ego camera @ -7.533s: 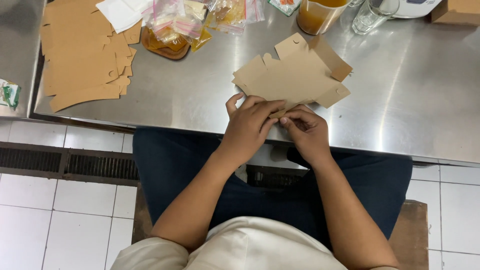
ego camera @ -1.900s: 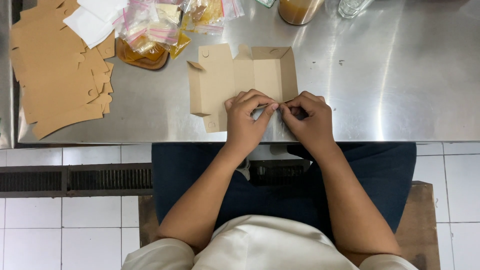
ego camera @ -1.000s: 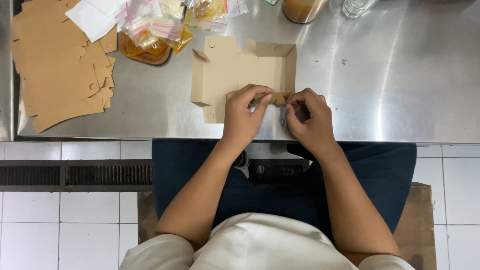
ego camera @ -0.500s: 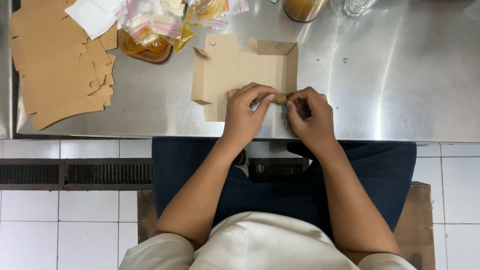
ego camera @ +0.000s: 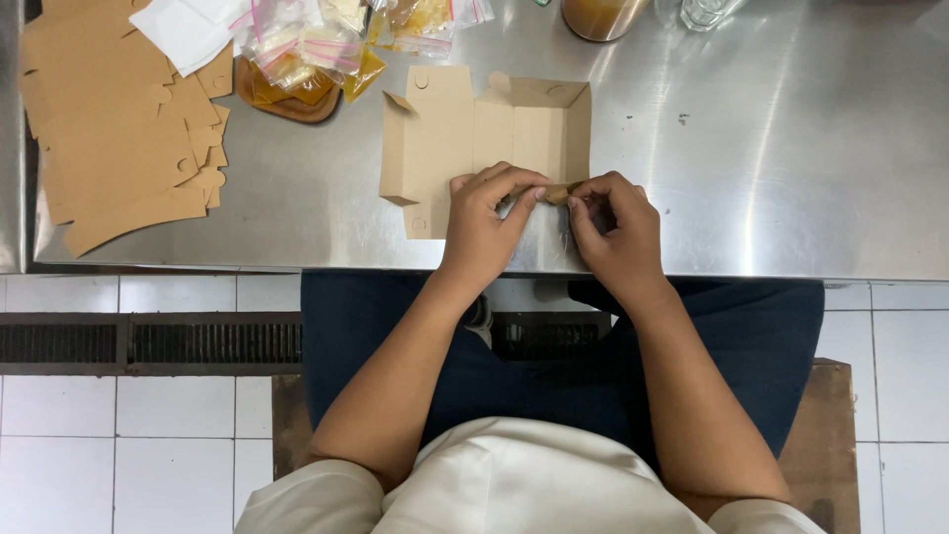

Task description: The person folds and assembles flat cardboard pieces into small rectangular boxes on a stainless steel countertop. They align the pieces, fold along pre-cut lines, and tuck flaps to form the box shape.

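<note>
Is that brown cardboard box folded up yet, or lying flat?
Partly folded: the cardboard box lies open, side flaps raised, both hands pinching its near edge.

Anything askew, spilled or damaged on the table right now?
Nothing spilled or torn. The cardboard box blank lies open with side flaps raised, both hands, left hand and right hand, pinching its near edge. The stack of flat blanks is loosely fanned, and the zip bags are heaped untidily.

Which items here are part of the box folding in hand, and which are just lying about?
In use:
- left hand
- right hand
- flat brown cardboard box blank, both hands pinching its near edge

Lying about:
- stack of unfolded cardboard blanks
- zip bags of yellowish contents
- white paper
- glass
- brown cup
</note>
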